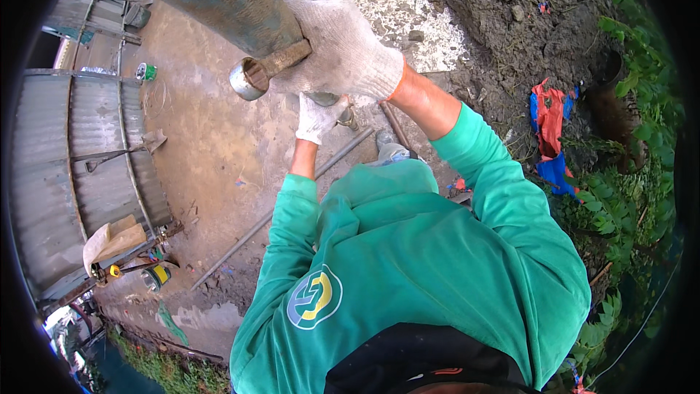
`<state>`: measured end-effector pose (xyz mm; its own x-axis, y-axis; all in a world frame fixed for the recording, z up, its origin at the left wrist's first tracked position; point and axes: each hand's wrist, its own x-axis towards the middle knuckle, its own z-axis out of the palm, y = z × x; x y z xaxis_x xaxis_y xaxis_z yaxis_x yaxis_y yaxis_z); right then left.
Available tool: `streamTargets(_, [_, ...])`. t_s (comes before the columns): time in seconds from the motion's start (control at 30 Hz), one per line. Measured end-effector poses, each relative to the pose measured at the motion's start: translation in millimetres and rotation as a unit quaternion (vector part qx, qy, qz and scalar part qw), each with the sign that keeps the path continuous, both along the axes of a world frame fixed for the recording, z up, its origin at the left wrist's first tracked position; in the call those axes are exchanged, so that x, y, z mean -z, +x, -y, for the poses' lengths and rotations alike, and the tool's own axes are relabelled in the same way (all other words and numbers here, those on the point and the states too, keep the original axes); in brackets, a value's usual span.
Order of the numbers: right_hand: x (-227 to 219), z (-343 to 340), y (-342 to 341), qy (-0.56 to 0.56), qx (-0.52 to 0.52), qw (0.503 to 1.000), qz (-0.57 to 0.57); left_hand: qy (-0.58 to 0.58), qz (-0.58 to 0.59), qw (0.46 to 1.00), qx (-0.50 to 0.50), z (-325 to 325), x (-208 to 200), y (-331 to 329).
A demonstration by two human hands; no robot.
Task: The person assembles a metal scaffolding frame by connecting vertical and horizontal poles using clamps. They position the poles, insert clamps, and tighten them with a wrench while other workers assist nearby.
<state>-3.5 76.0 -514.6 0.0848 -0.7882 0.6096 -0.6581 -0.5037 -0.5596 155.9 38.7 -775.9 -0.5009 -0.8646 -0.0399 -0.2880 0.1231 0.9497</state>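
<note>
far to the left, grey wavy metal sheets [44, 153] are crossed by thin brown bars. a tan bag [120, 237] is seen at their lower edge. a small green and white tub [146, 71] lies near the sheets, with marks on its side that are too small to be read. lower down, a black and yellow tub [155, 277] can be seen.

next, a big blue-green pole [208, 0] comes in from the top, rubbed and rusty. at its low end there is a short rusty piece [288, 59] with a shiny metal ring [243, 88]. below, a long grey rod [237, 250] lies slanted on the muddy ground.

on the green top [437, 248], a round badge [314, 297] is shown in white, yellow and blue-grey. just above it in view, farther off, is the left hand [319, 118], in a white glove. its fingers are partly hidden, so its grip cannot be told.

the right hand [343, 48], gloved too, is pressed against the pole's low end. its fingers are tucked out of sight, so how tightly they are closed cannot be told.

to the right, a torn red and blue bag [550, 121] is seen by dark soil and green leaves [649, 131].
</note>
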Motion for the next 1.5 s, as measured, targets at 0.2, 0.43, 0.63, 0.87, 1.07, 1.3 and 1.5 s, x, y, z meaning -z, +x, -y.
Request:
streamTargets(0.2, [4.8, -2.8, 5.8, 0.012, -0.005, 1.000, 0.014, -0.047, 0.011, 0.999, 0.016, -3.9, -2.1, 12.6])
streamTargets(0.43, [16.4, -6.2, 10.7, 0.021, -0.026, 0.999, 0.017, -0.153, 0.106, 0.982, 0.042, -2.5, 20.1, 24.7])
streamTargets(0.63, [12.3, -6.4, 9.0, 0.005, -0.019, 1.000, 0.020, -0.089, 0.047, 0.995, 0.019, -10.5, 15.6, 21.3])
streamTargets(0.87, [7.1, -5.6, 9.2, 0.020, -0.014, 1.000, 0.002, -0.070, -0.011, 0.997, -0.024, -14.1, -3.7, 10.5])
streamTargets(1.07, [8.4, -2.2, 6.7, 0.021, -0.019, 1.000, -0.013, -0.020, 0.063, 0.997, 0.029, -8.7, -10.3, 14.4])
streamTargets(1.3, [8.8, -6.5, 9.0, 0.022, -0.006, 1.000, -0.006, 0.019, 0.088, 0.996, 0.001, -8.4, 1.4, 16.6])
streamTargets(1.5, [4.2, -26.5, 12.3, 0.082, -0.037, 0.994, 0.059, -0.112, 0.058, 0.991, 0.050, -13.5, 4.7, 28.7])
